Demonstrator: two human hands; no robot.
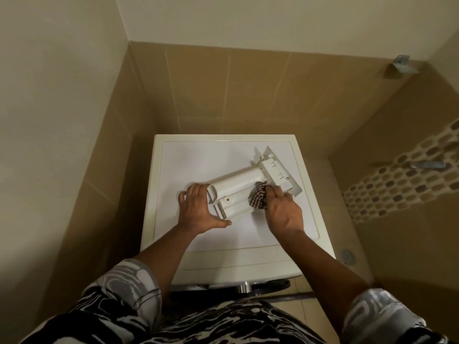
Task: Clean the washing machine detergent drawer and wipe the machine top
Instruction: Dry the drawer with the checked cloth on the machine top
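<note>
The white detergent drawer (pixel 238 187) lies upside down and slanted on the washing machine top (pixel 198 160), its front panel pointing to the back right. My left hand (pixel 198 209) grips the drawer's near-left end, thumb under its front edge. My right hand (pixel 283 209) presses a bunched red-and-white checked cloth (pixel 258 197) against the drawer's underside near the front panel. Part of the cloth is hidden under my fingers.
The machine stands in a tiled corner, with walls close at the left and behind. To the right is a tiled floor with a round drain (pixel 347 256), a metal tap handle (pixel 428 165) and a wall bracket (pixel 402 64). The machine door handle (pixel 244 287) shows below.
</note>
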